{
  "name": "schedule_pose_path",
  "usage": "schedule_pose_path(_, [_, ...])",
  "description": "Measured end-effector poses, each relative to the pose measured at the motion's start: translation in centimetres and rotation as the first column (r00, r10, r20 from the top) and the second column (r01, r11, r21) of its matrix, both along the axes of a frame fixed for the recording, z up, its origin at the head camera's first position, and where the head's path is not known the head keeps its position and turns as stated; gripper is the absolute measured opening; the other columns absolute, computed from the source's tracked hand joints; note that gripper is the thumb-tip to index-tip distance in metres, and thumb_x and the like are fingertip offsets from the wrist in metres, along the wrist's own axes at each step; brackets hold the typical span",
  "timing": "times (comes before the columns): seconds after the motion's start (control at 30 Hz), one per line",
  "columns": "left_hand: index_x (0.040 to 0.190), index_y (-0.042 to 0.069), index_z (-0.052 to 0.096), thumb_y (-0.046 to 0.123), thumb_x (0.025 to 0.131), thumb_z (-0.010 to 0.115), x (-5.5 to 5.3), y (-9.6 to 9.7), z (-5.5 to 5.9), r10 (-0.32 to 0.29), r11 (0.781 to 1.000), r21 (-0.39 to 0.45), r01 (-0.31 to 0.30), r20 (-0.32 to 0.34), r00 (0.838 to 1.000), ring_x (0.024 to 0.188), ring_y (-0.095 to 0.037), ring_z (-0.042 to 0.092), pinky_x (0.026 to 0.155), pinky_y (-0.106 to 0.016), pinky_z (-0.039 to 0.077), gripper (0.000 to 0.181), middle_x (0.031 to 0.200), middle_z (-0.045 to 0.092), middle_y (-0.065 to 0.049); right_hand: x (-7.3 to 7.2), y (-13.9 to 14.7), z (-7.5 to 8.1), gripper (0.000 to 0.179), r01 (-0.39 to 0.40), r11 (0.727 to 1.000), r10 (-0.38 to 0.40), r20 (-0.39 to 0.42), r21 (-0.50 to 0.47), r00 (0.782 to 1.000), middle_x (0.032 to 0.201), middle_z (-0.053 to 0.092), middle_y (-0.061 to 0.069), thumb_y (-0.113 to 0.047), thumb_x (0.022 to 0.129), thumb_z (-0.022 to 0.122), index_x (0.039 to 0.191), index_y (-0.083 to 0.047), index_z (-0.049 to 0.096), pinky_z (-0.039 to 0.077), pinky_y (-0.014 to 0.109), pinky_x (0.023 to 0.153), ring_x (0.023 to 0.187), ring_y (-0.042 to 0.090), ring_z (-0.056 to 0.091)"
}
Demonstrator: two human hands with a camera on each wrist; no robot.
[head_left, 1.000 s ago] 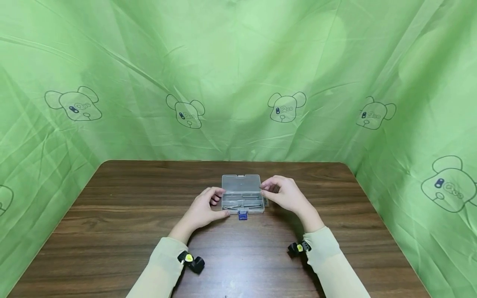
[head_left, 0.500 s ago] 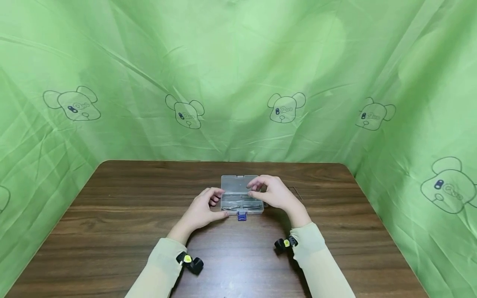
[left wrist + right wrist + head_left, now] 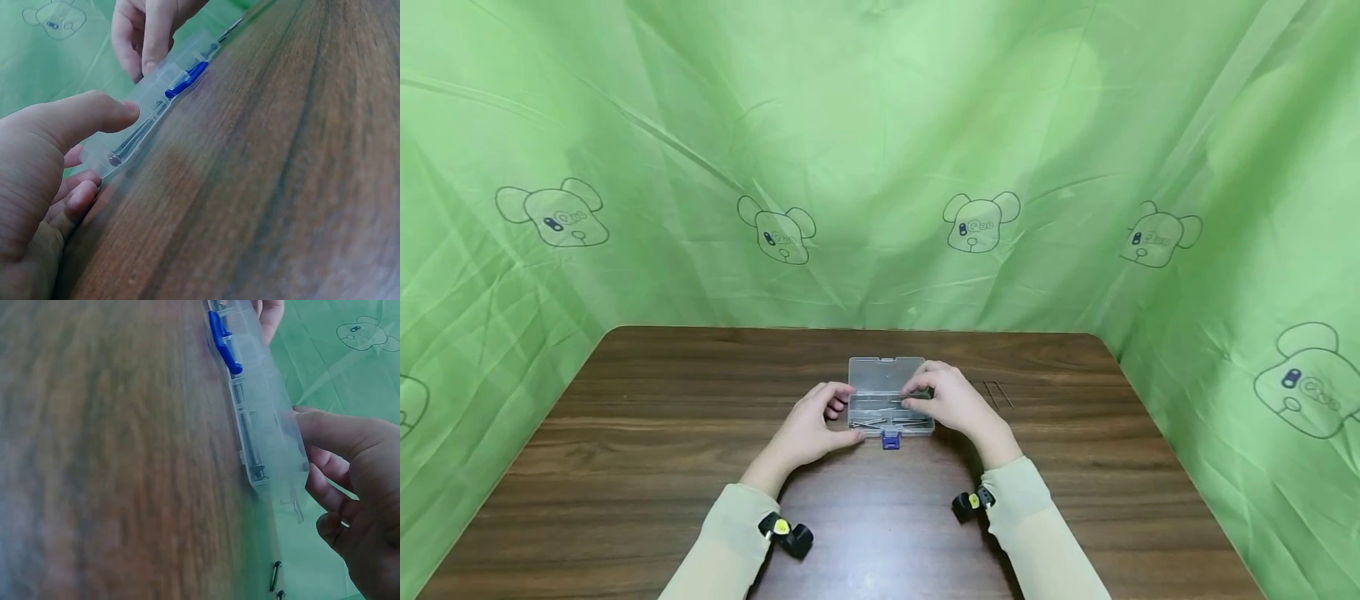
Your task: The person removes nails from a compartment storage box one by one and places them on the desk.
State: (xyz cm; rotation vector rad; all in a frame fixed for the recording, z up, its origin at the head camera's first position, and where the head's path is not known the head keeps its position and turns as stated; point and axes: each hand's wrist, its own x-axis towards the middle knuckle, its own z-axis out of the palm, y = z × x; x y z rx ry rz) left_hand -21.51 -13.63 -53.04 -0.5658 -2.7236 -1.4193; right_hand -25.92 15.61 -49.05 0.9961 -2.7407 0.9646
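A clear plastic compartment box [image 3: 880,377] lies on the table with its lid tipped back and its blue latch [image 3: 891,441] at the front. Long thin nail-like metal rods with heads [image 3: 114,160] lie in its front compartments. My left hand [image 3: 808,423] grips the box's left end, thumb at the front corner and fingers round the far side. The right hand [image 3: 957,407] reaches over the right half, thumb and fingertips down at the rear compartment, where a rod lies. I cannot tell whether they pinch it. In the right wrist view the plastic partly veils those fingertips.
Several similar metal rods [image 3: 1003,395] lie on the wooden table [image 3: 647,417] to the right of the box, behind the right hand. Green fabric [image 3: 880,275] with printed bear heads hangs round the table's back and sides.
From the box's right edge, my right hand has moved left over it, then down to the rear compartment. The rods on the table have come into view. My left hand keeps its grip.
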Motion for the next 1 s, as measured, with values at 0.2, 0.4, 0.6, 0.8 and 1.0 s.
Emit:
schedule_pose_path(0.2, [0.138,0.011,0.068,0.028,0.08,0.1,-0.02,0.12,0.04,0.004,1.0,-0.003,-0.004,-0.004,1.0,0.099,-0.014,0.061,0.089,-0.031,0.055,0.068,0.115,0.064,0.0,0.02,-0.11,-0.04,0.006,-0.002,0.999,0.003,-0.038,0.05,0.999,0.102,0.073,-0.004,-0.022,0.096,0.087,0.1,-0.018,0.087,0.054,0.05,0.096,0.1,0.02,0.069])
schedule_pose_path(0.4, [0.139,0.011,0.068,0.028,0.08,0.1,0.11,0.07,0.13,0.006,1.0,-0.006,-0.005,0.01,1.0,0.1,-0.015,0.061,0.09,-0.031,0.055,0.069,0.117,0.064,-0.001,0.03,-0.27,-0.22,0.007,-0.038,0.996,0.043,-0.069,0.078,0.997,0.106,0.069,0.003,-0.013,0.095,0.086,0.1,-0.009,0.087,0.057,0.044,0.094,0.101,0.023,0.067])
schedule_pose_path(0.6, [0.139,0.012,0.068,0.029,0.08,0.1,0.07,-0.03,-0.15,0.003,1.0,-0.008,-0.003,0.002,1.0,0.1,-0.014,0.061,0.091,-0.032,0.055,0.069,0.117,0.064,-0.001,-0.01,-0.32,-0.22,0.006,-0.08,0.99,0.094,-0.113,0.119,0.989,0.105,0.069,0.004,-0.004,0.092,0.086,0.097,-0.005,0.086,0.058,0.038,0.096,0.103,0.023,0.067])
schedule_pose_path(0.8, [0.138,0.013,0.068,0.03,0.08,0.1,-0.02,-0.07,-0.3,0.006,1.0,-0.014,-0.006,0.0,1.0,0.099,-0.014,0.061,0.091,-0.033,0.055,0.069,0.115,0.064,-0.001,-0.12,-0.27,-0.27,0.006,-0.1,0.987,0.118,-0.144,0.125,0.983,0.104,0.07,0.004,-0.004,0.09,0.087,0.096,-0.005,0.087,0.057,0.039,0.1,0.104,0.023,0.067])
schedule_pose_path(1.0, [0.139,0.012,0.068,0.031,0.08,0.1,-0.02,-0.02,-0.22,0.003,1.0,-0.017,-0.003,-0.003,1.0,0.1,-0.014,0.061,0.091,-0.033,0.056,0.069,0.116,0.064,-0.001,-0.19,-0.11,-0.37,0.005,-0.127,0.985,0.146,-0.173,0.113,0.974,0.104,0.07,0.005,-0.004,0.09,0.087,0.095,-0.006,0.086,0.057,0.04,0.099,0.103,0.024,0.067])
